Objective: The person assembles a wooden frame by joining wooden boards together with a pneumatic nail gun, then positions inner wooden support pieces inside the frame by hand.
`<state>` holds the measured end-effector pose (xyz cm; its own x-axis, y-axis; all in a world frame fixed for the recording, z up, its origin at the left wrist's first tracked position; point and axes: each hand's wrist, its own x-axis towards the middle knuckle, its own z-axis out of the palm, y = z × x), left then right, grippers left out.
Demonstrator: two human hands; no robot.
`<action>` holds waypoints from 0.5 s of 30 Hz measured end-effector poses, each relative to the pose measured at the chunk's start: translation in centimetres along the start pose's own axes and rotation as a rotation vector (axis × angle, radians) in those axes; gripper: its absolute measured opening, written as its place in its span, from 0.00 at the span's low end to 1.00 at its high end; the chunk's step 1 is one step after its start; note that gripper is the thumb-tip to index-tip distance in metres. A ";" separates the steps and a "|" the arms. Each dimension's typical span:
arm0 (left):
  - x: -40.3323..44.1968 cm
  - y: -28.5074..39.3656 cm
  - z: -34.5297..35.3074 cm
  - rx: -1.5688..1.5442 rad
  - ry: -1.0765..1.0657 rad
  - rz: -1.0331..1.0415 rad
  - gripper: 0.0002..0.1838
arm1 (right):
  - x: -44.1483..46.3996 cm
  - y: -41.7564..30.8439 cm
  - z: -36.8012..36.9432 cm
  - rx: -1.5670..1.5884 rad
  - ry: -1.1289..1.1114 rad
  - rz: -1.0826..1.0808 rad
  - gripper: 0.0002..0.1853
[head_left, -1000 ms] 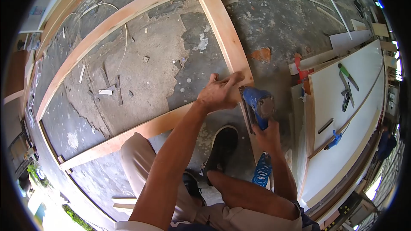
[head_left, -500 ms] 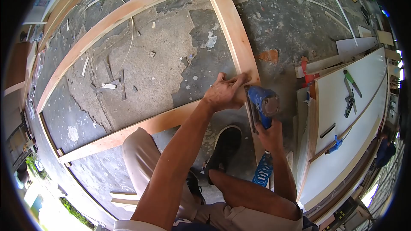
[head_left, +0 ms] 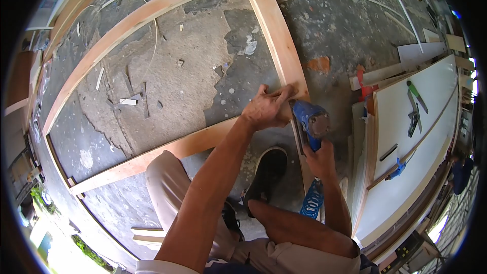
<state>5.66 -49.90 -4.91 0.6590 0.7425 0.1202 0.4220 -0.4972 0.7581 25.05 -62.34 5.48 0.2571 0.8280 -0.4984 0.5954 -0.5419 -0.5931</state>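
Item: my right hand point(head_left: 320, 159), closed round nailer point(head_left: 315, 123); my left hand point(head_left: 263, 110), clamped on frame point(head_left: 288, 58), fingers close enough that a stray nail could pierce them.

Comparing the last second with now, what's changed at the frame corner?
Only the camera's view has shifted slightly; nothing else visibly moved, was picked up or let go. The left hand stays on the wooden frame, and the right hand still holds the nail gun beside that corner.
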 end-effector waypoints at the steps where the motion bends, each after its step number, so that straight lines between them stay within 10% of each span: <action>1: 0.1 0.0 0.1 0.000 0.024 0.009 0.54 | 0.0 0.0 0.0 -0.001 0.002 0.002 0.14; 10: 0.0 0.0 -0.1 0.062 0.024 0.009 0.48 | -1.4 -0.7 0.3 0.156 0.104 -0.042 0.15; 13: 0.1 0.0 0.0 0.056 0.015 0.010 0.49 | -2.6 -0.4 -0.5 0.128 -0.018 0.242 0.15; 15: 0.1 0.0 0.0 0.057 0.019 0.014 0.49 | -2.5 0.9 -0.1 0.062 0.093 -0.051 0.15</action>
<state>5.70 -49.83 -4.87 0.6533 0.7435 0.1427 0.4483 -0.5318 0.7185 25.00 -64.94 6.23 0.2992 0.8629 -0.4073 0.5624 -0.5043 -0.6553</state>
